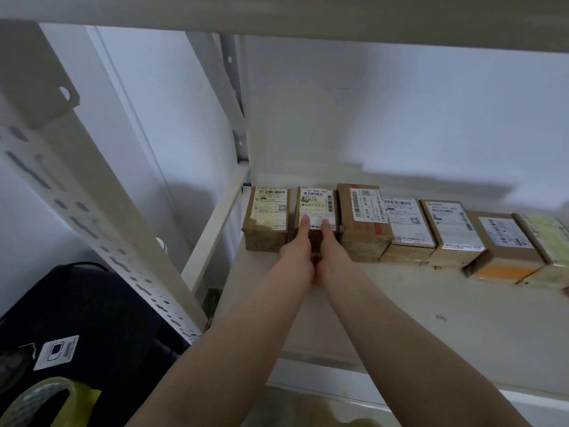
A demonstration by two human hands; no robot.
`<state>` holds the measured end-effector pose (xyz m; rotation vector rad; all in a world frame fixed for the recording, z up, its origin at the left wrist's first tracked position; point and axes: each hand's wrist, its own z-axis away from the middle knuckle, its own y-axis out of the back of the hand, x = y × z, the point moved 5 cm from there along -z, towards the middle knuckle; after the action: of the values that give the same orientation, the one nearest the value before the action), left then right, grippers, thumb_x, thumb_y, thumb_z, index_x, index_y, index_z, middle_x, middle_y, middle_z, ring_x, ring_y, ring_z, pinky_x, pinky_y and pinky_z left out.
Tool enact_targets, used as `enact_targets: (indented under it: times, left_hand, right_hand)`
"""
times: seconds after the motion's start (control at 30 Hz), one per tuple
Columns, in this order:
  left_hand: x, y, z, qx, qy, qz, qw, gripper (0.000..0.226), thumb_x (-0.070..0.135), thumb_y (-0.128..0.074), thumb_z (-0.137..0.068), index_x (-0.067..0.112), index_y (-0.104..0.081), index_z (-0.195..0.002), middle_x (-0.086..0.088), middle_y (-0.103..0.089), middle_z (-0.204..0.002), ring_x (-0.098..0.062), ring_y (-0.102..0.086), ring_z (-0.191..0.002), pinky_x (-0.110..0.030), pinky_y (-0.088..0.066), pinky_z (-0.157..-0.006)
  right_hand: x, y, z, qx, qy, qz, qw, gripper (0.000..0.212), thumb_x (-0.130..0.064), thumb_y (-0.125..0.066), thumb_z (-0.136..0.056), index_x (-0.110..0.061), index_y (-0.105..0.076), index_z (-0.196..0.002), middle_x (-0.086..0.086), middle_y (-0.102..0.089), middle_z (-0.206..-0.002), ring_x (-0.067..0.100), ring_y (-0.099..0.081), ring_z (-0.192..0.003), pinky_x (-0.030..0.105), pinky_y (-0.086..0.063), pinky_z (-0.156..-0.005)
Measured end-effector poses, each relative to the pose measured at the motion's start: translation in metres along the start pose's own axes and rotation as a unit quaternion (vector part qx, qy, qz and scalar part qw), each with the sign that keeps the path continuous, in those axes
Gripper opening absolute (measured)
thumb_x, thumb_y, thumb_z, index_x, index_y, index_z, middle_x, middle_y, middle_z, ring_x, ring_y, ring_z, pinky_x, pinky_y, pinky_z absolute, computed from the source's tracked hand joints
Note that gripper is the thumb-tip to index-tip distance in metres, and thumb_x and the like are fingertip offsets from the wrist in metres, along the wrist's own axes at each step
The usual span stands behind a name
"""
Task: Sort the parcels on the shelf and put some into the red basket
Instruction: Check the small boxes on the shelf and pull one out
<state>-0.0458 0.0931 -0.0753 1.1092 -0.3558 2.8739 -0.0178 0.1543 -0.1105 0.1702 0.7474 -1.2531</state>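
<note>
A row of several brown cardboard parcels with white labels stands along the back of the white shelf (pixel 415 306). Both my hands are on the second parcel from the left (pixel 317 201). My left hand (pixel 297 252) and my right hand (pixel 332 251) hold its front side by side, each with a thumb lying on the top label; the fingers are hidden. The leftmost parcel (pixel 269 217) and a taller parcel (pixel 360 220) flank it closely. No red basket is in view.
More parcels (pixel 452 229) continue to the right, ending in an orange-taped one (pixel 505 251). A perforated white shelf upright (pixel 92 217) slants at left. Below it lie a black case (pixel 92 306) and a roll of clear tape (pixel 40 402). An upper shelf (pixel 277 13) hangs overhead.
</note>
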Motion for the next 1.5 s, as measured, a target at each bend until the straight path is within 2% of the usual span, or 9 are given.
enact_targets:
  times: [0.3,0.47,0.57,0.83,0.97,1.1,1.3,1.4,1.5]
  left_hand:
    - [-0.006,0.007,-0.011,0.039,-0.002,-0.010,0.999,0.078,0.061,-0.074,-0.070,0.007,-0.053,-0.122,-0.007,-0.061,-0.083,-0.025,-0.059,-0.067,-0.035,-0.050,-0.062]
    - [-0.026,0.014,-0.032,0.027,-0.026,0.033,0.999,0.112,0.064,-0.082,-0.031,0.010,-0.056,-0.125,-0.012,-0.070,-0.106,-0.031,-0.070,-0.088,-0.044,-0.059,-0.077]
    - [-0.027,0.019,-0.025,0.000,-0.077,0.085,0.993,0.070,0.036,-0.087,-0.062,0.008,-0.059,-0.119,-0.016,-0.071,-0.108,-0.030,-0.071,-0.090,-0.038,-0.060,-0.070]
    - [-0.034,0.036,0.003,0.047,-0.167,0.053,0.983,0.032,0.011,-0.072,-0.084,0.007,-0.061,-0.113,-0.008,-0.069,-0.105,-0.024,-0.067,-0.097,-0.036,-0.054,-0.088]
    - [-0.035,0.041,0.009,0.047,-0.184,0.039,0.981,0.027,0.009,-0.071,-0.085,0.005,-0.062,-0.110,-0.004,-0.068,-0.099,-0.013,-0.064,-0.086,-0.019,-0.050,-0.072]
    - [-0.035,0.044,0.010,0.047,-0.194,0.025,0.979,0.028,0.010,-0.072,-0.084,0.003,-0.061,-0.109,-0.009,-0.069,-0.104,-0.020,-0.067,-0.095,-0.025,-0.053,-0.078]
    - [-0.028,0.047,0.013,0.006,-0.222,0.069,0.972,0.035,0.013,-0.076,-0.082,-0.007,-0.058,-0.106,-0.010,-0.070,-0.093,-0.016,-0.070,-0.085,-0.019,-0.058,-0.069]
    - [-0.024,0.049,0.010,0.005,-0.239,0.064,0.969,0.039,0.014,-0.078,-0.079,-0.008,-0.062,-0.107,-0.017,-0.071,-0.103,-0.021,-0.071,-0.093,-0.026,-0.060,-0.077]
    - [-0.021,0.049,0.013,0.015,-0.251,0.074,0.965,0.035,0.013,-0.079,-0.078,-0.004,-0.060,-0.103,-0.013,-0.070,-0.098,-0.022,-0.071,-0.093,-0.027,-0.059,-0.078]
  right_hand:
    - [-0.002,0.006,0.012,-0.021,0.008,0.032,0.999,0.075,-0.059,-0.081,-0.065,-0.011,-0.062,-0.119,0.012,-0.069,-0.112,0.035,-0.066,-0.101,0.053,-0.054,-0.093]
    - [0.000,0.020,0.019,-0.035,0.021,0.018,0.999,0.035,-0.041,-0.076,-0.083,-0.011,-0.060,-0.091,0.010,-0.064,-0.092,0.027,-0.063,-0.083,0.048,-0.055,-0.093]
    - [0.006,0.024,0.023,-0.068,0.010,-0.006,0.998,0.020,-0.028,-0.075,-0.086,-0.011,-0.068,-0.095,0.013,-0.070,-0.101,0.029,-0.068,-0.096,0.046,-0.053,-0.097]
    - [0.008,0.038,0.028,-0.078,0.034,-0.061,0.994,0.038,-0.013,-0.076,-0.084,-0.003,-0.066,-0.119,0.016,-0.075,-0.104,0.030,-0.073,-0.090,0.040,-0.061,-0.073]
    - [0.006,0.044,0.038,-0.075,0.074,-0.092,0.990,0.049,-0.003,-0.068,-0.090,-0.006,-0.048,-0.134,0.011,-0.071,-0.099,0.020,-0.071,-0.081,0.027,-0.059,-0.053]
    - [0.009,0.046,0.045,-0.083,0.089,-0.085,0.989,0.045,-0.002,-0.064,-0.093,-0.004,-0.049,-0.135,0.009,-0.071,-0.097,0.017,-0.069,-0.084,0.021,-0.056,-0.048]
    - [0.010,0.051,0.053,-0.072,0.145,-0.058,0.985,0.033,-0.008,-0.070,-0.090,-0.008,-0.055,-0.120,0.012,-0.069,-0.114,0.006,-0.071,-0.077,0.019,-0.058,-0.063]
    - [0.012,0.050,0.058,-0.074,0.171,-0.068,0.980,0.032,-0.006,-0.072,-0.087,-0.006,-0.057,-0.115,0.016,-0.070,-0.113,0.017,-0.073,-0.089,0.031,-0.058,-0.087]
    - [0.012,0.047,0.059,-0.077,0.177,-0.088,0.977,0.034,-0.005,-0.073,-0.087,-0.005,-0.056,-0.117,0.019,-0.070,-0.113,0.023,-0.072,-0.096,0.034,-0.058,-0.089]
